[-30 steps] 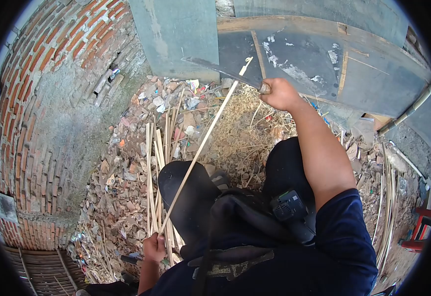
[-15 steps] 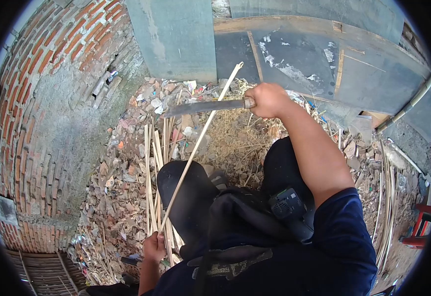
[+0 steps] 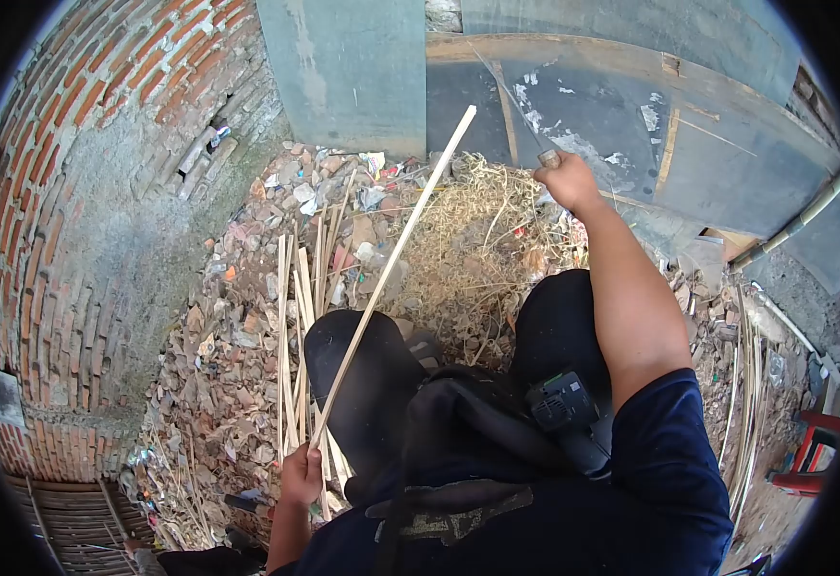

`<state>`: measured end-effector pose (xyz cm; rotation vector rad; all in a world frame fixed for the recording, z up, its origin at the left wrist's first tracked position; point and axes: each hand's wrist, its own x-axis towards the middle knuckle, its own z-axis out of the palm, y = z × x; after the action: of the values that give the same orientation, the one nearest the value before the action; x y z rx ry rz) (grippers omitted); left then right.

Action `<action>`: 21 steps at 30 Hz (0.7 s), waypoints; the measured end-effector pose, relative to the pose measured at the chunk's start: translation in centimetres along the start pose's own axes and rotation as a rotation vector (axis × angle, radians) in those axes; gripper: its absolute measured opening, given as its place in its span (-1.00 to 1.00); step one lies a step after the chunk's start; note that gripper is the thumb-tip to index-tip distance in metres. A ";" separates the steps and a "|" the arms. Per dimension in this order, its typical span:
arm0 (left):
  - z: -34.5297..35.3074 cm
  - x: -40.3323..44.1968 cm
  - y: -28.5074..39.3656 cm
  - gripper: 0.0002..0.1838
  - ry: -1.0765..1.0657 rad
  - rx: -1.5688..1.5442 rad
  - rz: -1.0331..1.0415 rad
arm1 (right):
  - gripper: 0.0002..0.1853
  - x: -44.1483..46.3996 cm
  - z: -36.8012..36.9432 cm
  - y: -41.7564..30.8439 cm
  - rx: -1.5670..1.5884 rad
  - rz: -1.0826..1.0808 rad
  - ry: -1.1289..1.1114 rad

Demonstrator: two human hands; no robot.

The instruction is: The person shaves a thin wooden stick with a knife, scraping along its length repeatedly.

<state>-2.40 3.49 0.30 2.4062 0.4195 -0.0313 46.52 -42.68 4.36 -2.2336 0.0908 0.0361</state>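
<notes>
My left hand (image 3: 301, 474), low in the view, is closed on the lower end of a long pale strip (image 3: 388, 269). The strip slants up and right past my left knee, its top end free in the air. My right hand (image 3: 568, 181) is wrapped round the handle of a long knife (image 3: 517, 104), whose blade points up and left, apart from the strip. Several loose pale strips (image 3: 303, 336) lie beside my left knee. Fine shavings (image 3: 463, 226) cover the ground ahead of my knees.
A curved brick wall (image 3: 64, 240) stands at the left. Grey-blue panels (image 3: 348, 77) are in front, with a pole (image 3: 794, 219) at the right. More strips (image 3: 748, 403) and a red object (image 3: 804, 461) lie at the right, over rubble (image 3: 218, 384). Part of another person (image 3: 199, 561) shows at bottom left.
The knife swung down and left across the strip, then back up and right, away from it. The strip's curled bit at its top end is gone. My left hand has hardly moved.
</notes>
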 end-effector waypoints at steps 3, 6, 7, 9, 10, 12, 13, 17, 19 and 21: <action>0.2 1.2 1.2 -0.48 -0.097 -0.151 -0.088 | -0.53 -1.0 0.2 -2.5 -0.051 -0.116 -0.078; 0.3 2.7 2.7 -0.52 -0.225 -0.253 -0.082 | -0.59 -3.1 1.4 -5.0 -0.181 -0.289 -0.174; 0.4 3.1 3.2 -0.52 -0.242 -0.309 -0.126 | -0.62 -4.0 1.8 -5.9 -0.236 -0.356 -0.202; 0.5 3.6 4.2 -0.52 -0.282 -0.423 -0.217 | -0.66 -6.0 2.0 -8.1 -0.413 -0.481 -0.364; 0.5 3.8 4.6 -0.52 -0.307 -0.463 -0.235 | -0.69 -6.8 2.2 -9.0 -0.504 -0.543 -0.445; 0.5 4.2 5.9 -0.51 -0.304 -0.455 -0.232 | -0.71 -8.3 3.8 -9.9 -0.597 -0.658 -0.506; 0.5 4.4 6.3 -0.51 -0.301 -0.451 -0.233 | -0.73 -8.6 4.4 -10.0 -0.642 -0.719 -0.538; 0.6 4.4 6.4 -0.49 -0.193 -0.195 -0.086 | -0.73 -7.2 6.9 -8.7 -0.520 -0.667 -0.624; 0.5 4.5 6.9 -0.48 -0.179 -0.154 -0.116 | -0.71 -3.8 7.9 -6.6 -0.321 -0.422 -0.687; 0.4 4.6 7.2 -0.47 -0.164 -0.155 -0.083 | -0.67 -2.9 7.3 -6.5 -0.345 -0.402 -0.597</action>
<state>4.18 -0.60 3.87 2.2136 0.4287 -0.2236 44.19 -32.75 5.13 -2.4415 -0.7346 0.5264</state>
